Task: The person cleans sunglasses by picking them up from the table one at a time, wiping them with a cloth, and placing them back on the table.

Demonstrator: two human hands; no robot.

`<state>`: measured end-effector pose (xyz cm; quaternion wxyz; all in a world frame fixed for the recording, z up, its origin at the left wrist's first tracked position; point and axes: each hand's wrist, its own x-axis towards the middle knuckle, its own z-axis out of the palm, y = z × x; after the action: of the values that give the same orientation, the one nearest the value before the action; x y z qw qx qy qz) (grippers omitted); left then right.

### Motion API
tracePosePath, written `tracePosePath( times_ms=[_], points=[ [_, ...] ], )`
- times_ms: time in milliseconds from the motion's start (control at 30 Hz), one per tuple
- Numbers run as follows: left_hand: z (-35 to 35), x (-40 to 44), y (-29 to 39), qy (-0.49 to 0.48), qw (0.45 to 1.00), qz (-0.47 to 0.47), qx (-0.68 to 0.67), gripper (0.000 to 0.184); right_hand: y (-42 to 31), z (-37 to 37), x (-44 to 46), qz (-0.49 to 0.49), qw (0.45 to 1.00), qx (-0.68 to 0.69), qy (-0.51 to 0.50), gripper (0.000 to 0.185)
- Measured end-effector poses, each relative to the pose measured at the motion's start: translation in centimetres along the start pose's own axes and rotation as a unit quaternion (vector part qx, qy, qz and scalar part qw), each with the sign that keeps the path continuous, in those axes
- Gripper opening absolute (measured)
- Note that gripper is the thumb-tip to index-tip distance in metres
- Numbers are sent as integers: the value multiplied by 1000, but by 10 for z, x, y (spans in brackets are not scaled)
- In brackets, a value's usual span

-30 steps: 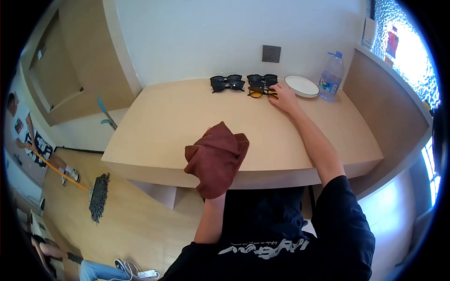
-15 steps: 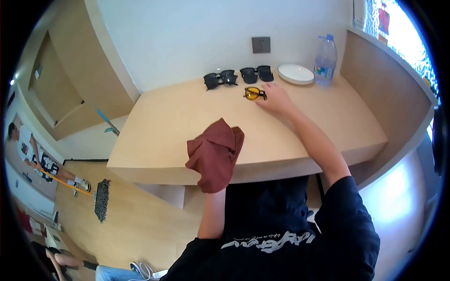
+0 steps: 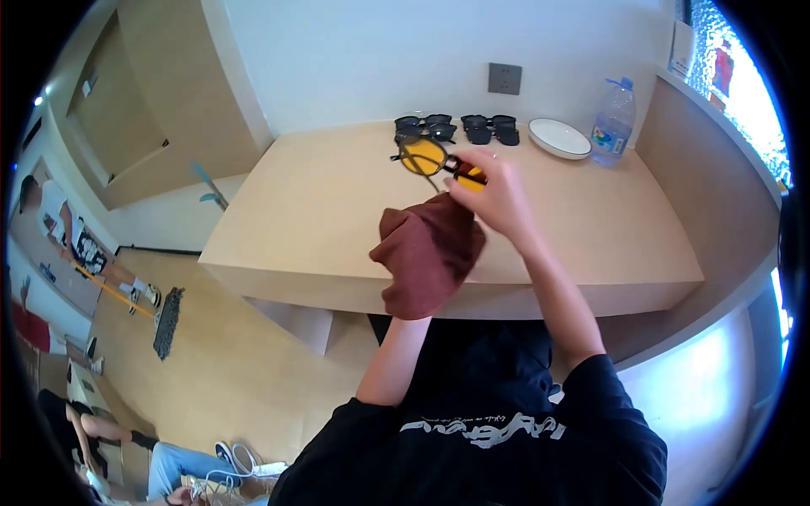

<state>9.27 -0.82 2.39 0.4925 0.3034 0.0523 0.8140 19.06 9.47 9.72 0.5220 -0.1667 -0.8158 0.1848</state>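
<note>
Right hand [image 3: 496,194]: pinching yellow glasses [image 3: 423,158]
Left hand [image 3: 417,326]: under cloth [image 3: 429,257] near table's [image 3: 312,215] front edge, grip hidden
Pinch: slackening could drop them

No word can be read for sure. The black shirt [image 3: 472,472] has big, curly white letters [image 3: 485,433] across its front, with a line of tiny letters [image 3: 504,418] just above them. They bend and blur too much to spell out. The clear bottle [image 3: 618,110] on the desk [image 3: 337,202] has a blue label [image 3: 606,139], but its print is too small to read. The white sheet [image 3: 683,46] by the window [image 3: 747,93] has marks too tiny to read.
</note>
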Motion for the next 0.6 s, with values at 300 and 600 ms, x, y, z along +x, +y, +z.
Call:
tracePosePath(
  times_ms=[300,600],
  points=[
    [23,13,32,174,984,12,42,43,-34,-2,-49,-103,994,-29,35,33],
    [56,-2,44,-81,523,394,751,28,-29,-30,-78,-52,996,-32,63,35]
  ],
)
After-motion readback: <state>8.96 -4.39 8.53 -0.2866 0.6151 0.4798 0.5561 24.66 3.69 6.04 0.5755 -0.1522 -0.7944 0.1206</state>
